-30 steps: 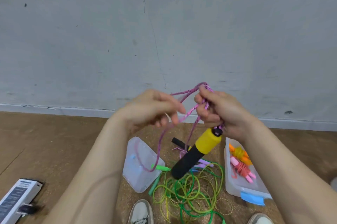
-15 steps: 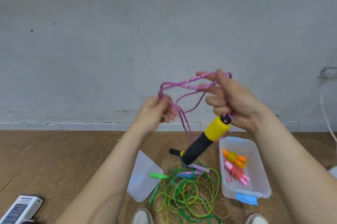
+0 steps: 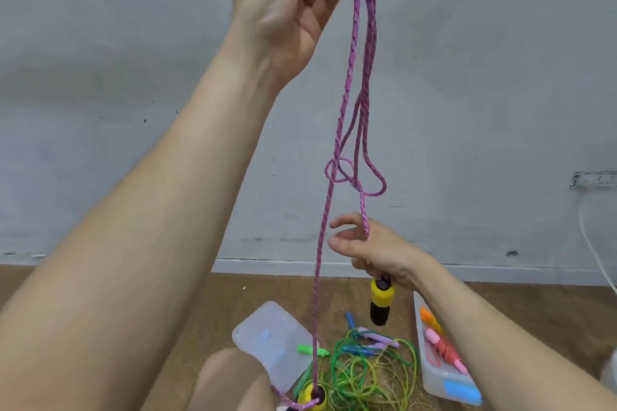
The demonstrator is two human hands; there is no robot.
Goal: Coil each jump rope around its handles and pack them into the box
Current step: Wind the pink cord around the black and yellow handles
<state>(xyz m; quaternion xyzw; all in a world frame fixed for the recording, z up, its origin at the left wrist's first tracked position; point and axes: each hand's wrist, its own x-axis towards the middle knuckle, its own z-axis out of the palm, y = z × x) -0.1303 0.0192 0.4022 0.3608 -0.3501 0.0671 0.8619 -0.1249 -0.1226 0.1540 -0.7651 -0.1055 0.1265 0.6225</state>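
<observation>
My left hand is raised to the top of the view and grips the pink braided rope, whose strands hang down with a loose tangle midway. My right hand is lower and holds one yellow-and-black handle, which points down; a pink strand runs up from this hand. The rope's other yellow handle hangs at the bottom edge. The clear plastic box stands on the floor at right and holds an orange coiled rope and a pink one.
A tangle of green and yellow ropes with green, blue and purple handles lies on the wooden floor. The box's clear lid lies left of it. My knee is at the bottom. A grey wall stands behind; a white cable hangs at right.
My left hand has risen from chest height to the top of the view, pulling the pink rope up. My right hand has dropped lower with the handle. The second handle now hangs in view.
</observation>
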